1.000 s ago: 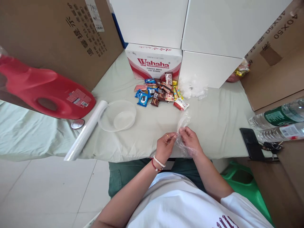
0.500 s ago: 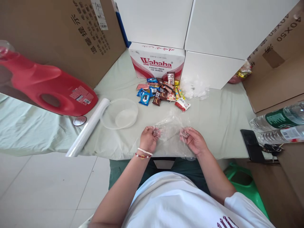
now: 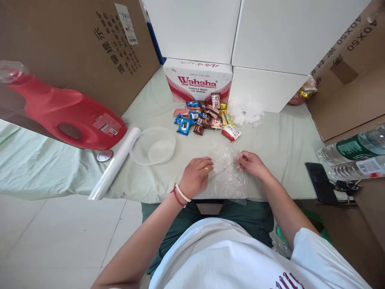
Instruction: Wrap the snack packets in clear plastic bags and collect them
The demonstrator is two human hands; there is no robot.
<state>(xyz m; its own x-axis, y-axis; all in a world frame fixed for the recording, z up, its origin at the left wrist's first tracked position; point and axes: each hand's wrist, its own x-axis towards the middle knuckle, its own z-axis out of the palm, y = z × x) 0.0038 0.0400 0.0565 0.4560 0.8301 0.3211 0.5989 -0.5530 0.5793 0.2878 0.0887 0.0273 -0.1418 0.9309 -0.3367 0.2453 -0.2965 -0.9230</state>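
Note:
A crumpled clear plastic bag [image 3: 227, 176] lies across the front of the table between my two hands. My left hand [image 3: 197, 175] is palm down at the bag's left edge, with its fingers curled together over the film; the fingertips are partly hidden. On the opposite side, my right hand [image 3: 252, 163] pinches the bag's upper right edge between thumb and fingers. Just beyond the bag is a heap of wrapped snacks [image 3: 206, 119], with a red and white packet [image 3: 231, 133] nearest to it. A translucent round plastic bowl [image 3: 154, 146] stands left of my left hand.
A clear film roll [image 3: 116, 163] and a red jug [image 3: 75, 118] are at the left. Crumpled clear plastic [image 3: 246, 111] sits beside the snacks. Behind stand a Wahaha box [image 3: 198, 82] and white boxes [image 3: 266, 88]. A black phone [image 3: 321, 182] and bottles [image 3: 355, 150] are at the right.
My left hand has turned palm down and shifted slightly to the right. My right hand has moved a little up and right. The bag now lies flatter and lower on the table.

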